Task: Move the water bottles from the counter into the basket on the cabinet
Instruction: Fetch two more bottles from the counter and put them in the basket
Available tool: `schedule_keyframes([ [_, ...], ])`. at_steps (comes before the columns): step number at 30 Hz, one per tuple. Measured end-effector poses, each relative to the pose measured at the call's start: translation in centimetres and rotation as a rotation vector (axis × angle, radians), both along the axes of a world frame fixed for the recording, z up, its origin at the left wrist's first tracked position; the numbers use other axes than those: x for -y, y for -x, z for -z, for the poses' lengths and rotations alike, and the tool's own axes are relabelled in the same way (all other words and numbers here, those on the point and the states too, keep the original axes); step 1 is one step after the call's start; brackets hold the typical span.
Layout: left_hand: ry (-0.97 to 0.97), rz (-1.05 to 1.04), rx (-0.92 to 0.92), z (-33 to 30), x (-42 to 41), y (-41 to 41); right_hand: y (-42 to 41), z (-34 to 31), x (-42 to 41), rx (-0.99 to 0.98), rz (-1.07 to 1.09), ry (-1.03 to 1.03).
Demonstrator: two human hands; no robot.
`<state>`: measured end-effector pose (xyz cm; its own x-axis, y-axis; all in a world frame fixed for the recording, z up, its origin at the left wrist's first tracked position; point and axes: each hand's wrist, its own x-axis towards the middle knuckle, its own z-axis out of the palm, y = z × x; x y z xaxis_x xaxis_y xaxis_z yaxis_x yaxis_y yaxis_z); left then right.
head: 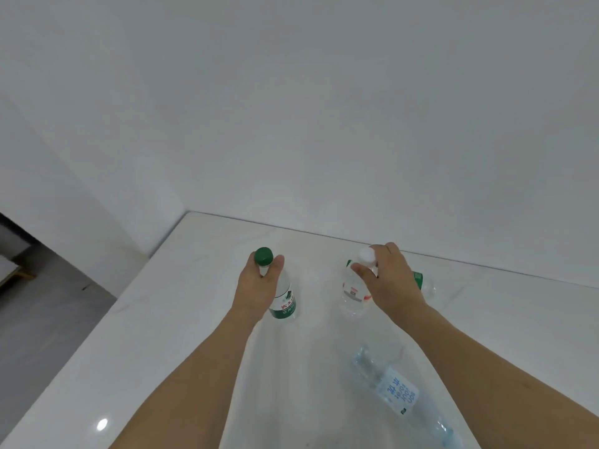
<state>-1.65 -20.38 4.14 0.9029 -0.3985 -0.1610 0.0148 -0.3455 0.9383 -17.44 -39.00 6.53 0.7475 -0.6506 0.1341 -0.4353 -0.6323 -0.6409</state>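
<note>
Green-capped bottle point(282, 298) and white-capped bottle point(355, 291) stand upright on the white counter point(162, 319); a blue-labelled bottle point(397, 392) lies nearer, another point(424, 283) behind.

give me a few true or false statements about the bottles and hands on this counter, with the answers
1. The left hand grips the neck of the green-capped bottle. True.
2. The right hand is flat on the counter, holding nothing. False: it grips the white-capped bottle near its top.
3. A blue-labelled bottle lies on its side on the counter between the forearms. True.
4. The basket stands at the counter's left end. False: no basket shows in this view.
5. Another bottle with a green label lies partly hidden behind the right hand. True.
</note>
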Motion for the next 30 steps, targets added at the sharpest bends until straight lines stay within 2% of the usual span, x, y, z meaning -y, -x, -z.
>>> schedule_keyframes([
  [2, 0.028, -0.027, 0.021, -2.0, -1.5, 0.3, -0.5, -1.5, -1.5, 0.062, -0.053, -0.017],
  [5, 0.074, -0.091, 0.074, -5.0, -5.0, 0.9, -2.0, -3.6, -5.0, 0.091, -0.122, -0.156],
  [8, 0.121, -0.192, 0.125, -8.3, -10.2, 1.7, -3.9, -5.5, -9.7, 0.155, -0.187, -0.18],
  [13, 0.129, -0.433, 0.254, -13.1, -22.5, 4.2, -7.4, -8.9, -21.6, 0.327, -0.333, -0.217],
  [17, 0.178, -0.665, 0.339, -16.6, -32.4, 7.4, -9.3, -11.8, -32.4, 0.343, -0.541, -0.3],
  [24, 0.065, -1.066, 0.496, -22.5, -48.2, 14.7, -8.1, -17.1, -49.5, 0.389, -0.888, -0.35],
  [30, 0.001, -1.166, 0.52, -23.8, -56.4, 19.6, -5.6, -19.8, -59.0, 0.361, -1.058, -0.346],
])
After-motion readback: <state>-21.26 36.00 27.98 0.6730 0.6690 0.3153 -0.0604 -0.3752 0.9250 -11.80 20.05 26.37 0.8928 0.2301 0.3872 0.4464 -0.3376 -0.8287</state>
